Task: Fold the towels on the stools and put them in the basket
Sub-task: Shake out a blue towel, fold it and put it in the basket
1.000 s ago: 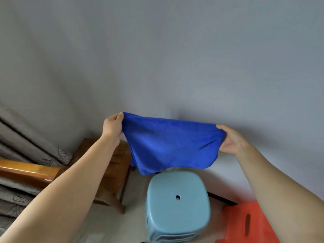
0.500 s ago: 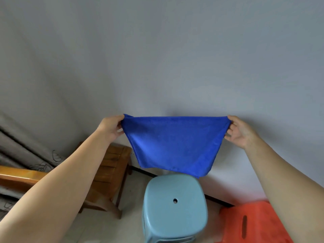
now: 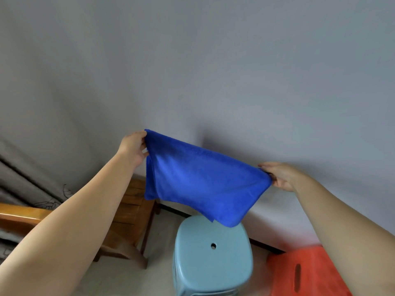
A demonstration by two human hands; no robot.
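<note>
My right hand (image 3: 280,176) has dipped, tilting the soft blue microfibre towel (image 3: 201,180) that both hands pinch by its top corners, left hand (image 3: 133,146) higher, above the pale blue plastic stool (image 3: 213,259); I should level and tauten it before folding.

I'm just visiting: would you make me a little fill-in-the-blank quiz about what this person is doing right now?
1. Both hands hold up a towel whose colour is ____.
2. The left hand is held ____ than the right hand.
3. The light blue stool has a small round ____ in the middle of its seat.
4. The stool at the lower right is coloured ____.

Missing words: blue; higher; hole; orange
</note>
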